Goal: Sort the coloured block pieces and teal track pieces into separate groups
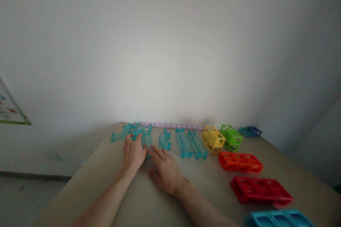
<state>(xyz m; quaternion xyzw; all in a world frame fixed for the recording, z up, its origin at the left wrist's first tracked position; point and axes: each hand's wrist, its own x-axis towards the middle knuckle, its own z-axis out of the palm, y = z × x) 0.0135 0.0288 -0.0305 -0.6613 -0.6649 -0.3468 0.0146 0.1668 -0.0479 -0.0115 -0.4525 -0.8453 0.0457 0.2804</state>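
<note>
My left hand (pixel 133 151) lies on the table with its fingers stretched toward a clear teal track piece (pixel 144 135), touching it. Just to the right, my right hand (pixel 165 170) rests flat on the table, fingers spread and pointing at the same teal piece; it holds nothing. More clear teal track pieces lie in a row: a curved one (pixel 164 139), two straight ones (pixel 183 143) (pixel 197 144), and one at far left (pixel 120 134).
The beige table (pixel 202 184) carries a yellow lattice block (pixel 213 139), a green one (pixel 231 137), an orange frame (pixel 240 161), a red frame (pixel 259 189), a teal frame (pixel 279 219), a purple strip (pixel 173 125) and small blue pieces (pixel 250 131). A white wall stands behind; a poster (pixel 9 108) hangs left.
</note>
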